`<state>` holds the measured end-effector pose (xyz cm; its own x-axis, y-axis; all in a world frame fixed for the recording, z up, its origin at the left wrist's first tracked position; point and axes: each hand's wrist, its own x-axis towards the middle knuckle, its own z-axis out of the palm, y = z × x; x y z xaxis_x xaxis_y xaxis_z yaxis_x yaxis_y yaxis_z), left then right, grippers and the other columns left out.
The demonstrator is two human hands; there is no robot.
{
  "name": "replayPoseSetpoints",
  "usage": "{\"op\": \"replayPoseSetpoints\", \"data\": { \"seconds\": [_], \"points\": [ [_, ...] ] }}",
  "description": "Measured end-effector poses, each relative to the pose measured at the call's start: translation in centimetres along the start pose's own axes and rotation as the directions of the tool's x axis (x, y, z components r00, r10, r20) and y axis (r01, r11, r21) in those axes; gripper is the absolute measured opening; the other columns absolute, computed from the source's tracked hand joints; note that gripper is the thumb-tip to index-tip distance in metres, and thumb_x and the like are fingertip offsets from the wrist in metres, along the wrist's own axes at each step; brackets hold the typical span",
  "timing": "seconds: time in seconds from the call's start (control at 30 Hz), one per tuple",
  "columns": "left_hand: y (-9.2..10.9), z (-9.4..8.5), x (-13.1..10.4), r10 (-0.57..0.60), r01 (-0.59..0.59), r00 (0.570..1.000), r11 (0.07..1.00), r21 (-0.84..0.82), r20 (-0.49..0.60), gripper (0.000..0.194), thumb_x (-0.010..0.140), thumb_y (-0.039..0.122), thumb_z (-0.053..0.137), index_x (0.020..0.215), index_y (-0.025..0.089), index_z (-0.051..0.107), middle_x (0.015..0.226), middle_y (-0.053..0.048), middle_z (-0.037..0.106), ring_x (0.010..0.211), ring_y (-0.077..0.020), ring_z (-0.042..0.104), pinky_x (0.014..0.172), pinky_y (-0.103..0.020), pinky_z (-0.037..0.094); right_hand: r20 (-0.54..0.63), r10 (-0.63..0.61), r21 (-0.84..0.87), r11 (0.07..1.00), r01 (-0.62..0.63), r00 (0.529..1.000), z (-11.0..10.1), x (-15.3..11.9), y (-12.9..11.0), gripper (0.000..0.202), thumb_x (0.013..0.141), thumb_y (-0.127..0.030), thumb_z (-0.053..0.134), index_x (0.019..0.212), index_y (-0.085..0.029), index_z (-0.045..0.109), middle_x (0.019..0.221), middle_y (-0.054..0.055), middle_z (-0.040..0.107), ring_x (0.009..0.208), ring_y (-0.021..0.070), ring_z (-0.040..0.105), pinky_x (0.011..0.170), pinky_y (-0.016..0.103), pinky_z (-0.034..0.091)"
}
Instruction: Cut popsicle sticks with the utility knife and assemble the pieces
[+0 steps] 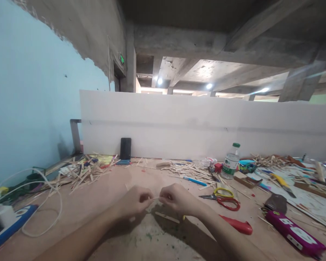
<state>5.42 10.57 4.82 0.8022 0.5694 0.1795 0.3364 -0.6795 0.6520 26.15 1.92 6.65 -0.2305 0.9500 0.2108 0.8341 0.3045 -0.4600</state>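
Between my two hands a thin pale wooden stick [155, 198] is held just above the table [149, 250]. My left hand [134, 201] pinches its left end, and my right hand [176, 198] has the other end between curled fingers. Most of the stick is hidden by the fingers. Below my right hand a flat wooden strip [167, 217] lies on the tabletop. Scissors [224, 197] with yellow and red handles rest to the right of that hand, blades pointing left. A red-handled tool [237, 224] lies beside my right forearm, partly covered by it.
Loose wooden sticks [191, 172] are heaped at the back, with a blue pen [197, 181] by them. A water bottle [230, 161] and a purple box-like case [296, 233] stand right. At left are a power strip [13, 228] and white cable. A phone [125, 148] leans against the white partition [157, 123].
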Motion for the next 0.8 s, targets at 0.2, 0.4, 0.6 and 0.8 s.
{"op": "replayPoseSetpoints", "data": {
  "seconds": [0.2, 0.4, 0.6, 0.8],
  "points": [
    [0.0, -0.4, 0.1, -0.019, 0.019, 1.0, 0.995, 0.097, 0.001, 0.03, 0.088, 0.035, 0.053, 0.083, 0.015, 0.074, 0.072, -0.004, 0.066, 0.069, -0.0167, 0.055, 0.064, -0.026, 0.037, -0.026, 0.082, -0.062, 0.995, -0.084, 0.996, -2.0, 0.3, 1.3, 0.025, 0.105, -0.029, 0.057, 0.106, -0.017, 0.079, 0.1, 0.006, 0.079, 0.089, 0.0171, 0.07, 0.081, 0.028, 0.051],
    [0.0, -0.9, -0.1, -0.064, 0.087, 0.994, 0.957, 0.277, -0.092, 0.02, 0.086, 0.029, 0.057, 0.074, 0.018, 0.069, 0.073, -0.007, 0.066, 0.07, -0.0214, 0.054, 0.068, -0.032, 0.03, -0.012, 0.37, -0.252, 0.898, -0.361, 0.929, -2.3, 0.8, 4.8, 0.026, 0.102, -0.039, 0.067, 0.116, -0.016, 0.07, 0.117, 0.008, 0.072, 0.104, 0.0229, 0.071, 0.093, 0.045, 0.059],
    [-0.1, -0.2, 0.2, -0.113, 0.121, 0.992, 0.974, 0.191, -0.052, 0.023, 0.086, 0.034, 0.055, 0.076, 0.017, 0.069, 0.075, -0.005, 0.068, 0.074, -0.0214, 0.058, 0.069, -0.03, 0.035, 0.09, 0.428, -0.295, 0.874, -0.386, 0.899, -1.2, 1.0, 6.0, 0.029, 0.103, -0.038, 0.067, 0.123, -0.018, 0.068, 0.125, 0.009, 0.07, 0.108, 0.024, 0.07, 0.093, 0.045, 0.06],
    [0.1, 0.7, 0.5, -0.129, 0.131, 0.988, 0.991, -0.02, 0.083, 0.034, 0.089, 0.039, 0.051, 0.083, 0.015, 0.073, 0.077, -0.003, 0.068, 0.076, -0.02, 0.059, 0.068, -0.028, 0.041, 0.188, 0.397, -0.251, 0.904, -0.347, 0.898, -1.0, 1.3, 5.1, 0.029, 0.102, -0.037, 0.068, 0.123, -0.017, 0.069, 0.125, 0.009, 0.07, 0.106, 0.024, 0.071, 0.091, 0.044, 0.061]
  ]
}}
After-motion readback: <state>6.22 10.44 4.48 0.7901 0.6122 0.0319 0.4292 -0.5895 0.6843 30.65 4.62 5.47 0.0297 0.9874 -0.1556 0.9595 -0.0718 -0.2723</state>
